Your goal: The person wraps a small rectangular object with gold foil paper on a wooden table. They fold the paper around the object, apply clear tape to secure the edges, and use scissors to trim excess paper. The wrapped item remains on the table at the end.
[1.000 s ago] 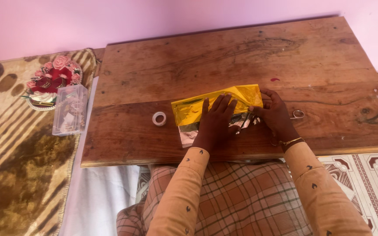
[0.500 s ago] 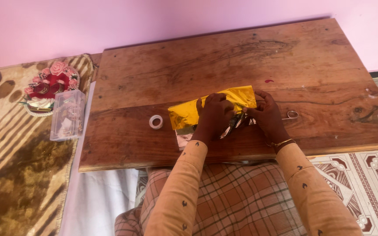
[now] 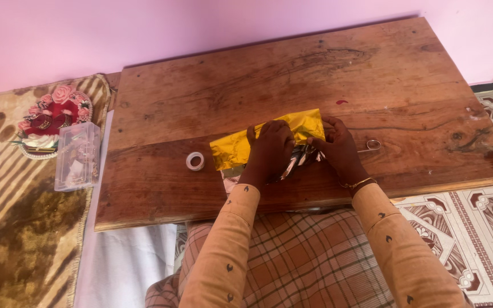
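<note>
at the middle of the frame, on the wooden table (image 3: 212, 85), both hands work a sheet of gold foil (image 3: 232, 149) with a silver underside. the left hand (image 3: 266, 154) lies curled on top of the foil, its grip closed down, fingers pressing the sheet flat against the table. the right hand (image 3: 340, 149) pinches the foil's right edge, thumb and fingers closed on a crumpled silver part. to do this fold well, i judge the left hand should keep firm, even pressure along the crease while the right pulls the edge taut, so the thin foil does not wrinkle or tear.

left of the foil sits a small white tape roll (image 3: 195, 161). at the right, a small metal ring (image 3: 373, 145) lies on the table. at the left of the frame, on a brown patterned blanket (image 3: 24, 228), a clear plastic box (image 3: 77, 155) stands just below a red and pink flower ornament (image 3: 49, 118); any label is too small to tell.
</note>
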